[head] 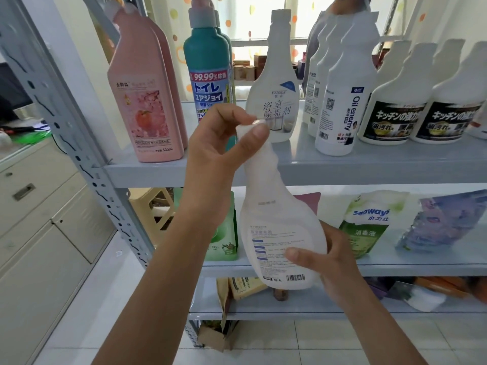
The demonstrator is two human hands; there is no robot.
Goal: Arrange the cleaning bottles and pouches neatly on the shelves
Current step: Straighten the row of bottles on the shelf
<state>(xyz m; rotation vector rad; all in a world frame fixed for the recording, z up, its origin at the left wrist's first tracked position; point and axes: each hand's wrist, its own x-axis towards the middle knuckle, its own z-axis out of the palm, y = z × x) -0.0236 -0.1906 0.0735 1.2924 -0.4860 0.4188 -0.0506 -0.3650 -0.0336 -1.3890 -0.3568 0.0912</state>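
Both forearms reach up and forward from the bottom edge of the view. The right hand (326, 262) sits low, palm turned towards the left. Its thumb lies across the back label and its fingers curl behind the lower body of a translucent white bottle (274, 214), so this grip is clamped on the bottle's base end. The left hand (224, 143) is raised higher, wrist bent. Its thumb and curled fingers pinch the bottle's narrow neck just under the top, so this grip is also closed on the bottle.

The bottle hangs in the air between the two hands, off any shelf. Its neck is tilted to the left and its barcode side faces the camera. It hangs in front of the front edge of the middle shelf (395, 267), and its top reaches past the front edge of the upper shelf (369, 172).

Behind it on the middle shelf stand a green pouch (224, 241), a seaways pouch (369, 227) and a purple pouch (442, 219).

On the upper shelf, from the left corner, stand pink bottles (145, 101), a teal bottle (208, 75) and a matching white bottle (276, 88). To their right are Oil enemy bottles (345, 101) and black-labelled bottles (392, 101), all upright.
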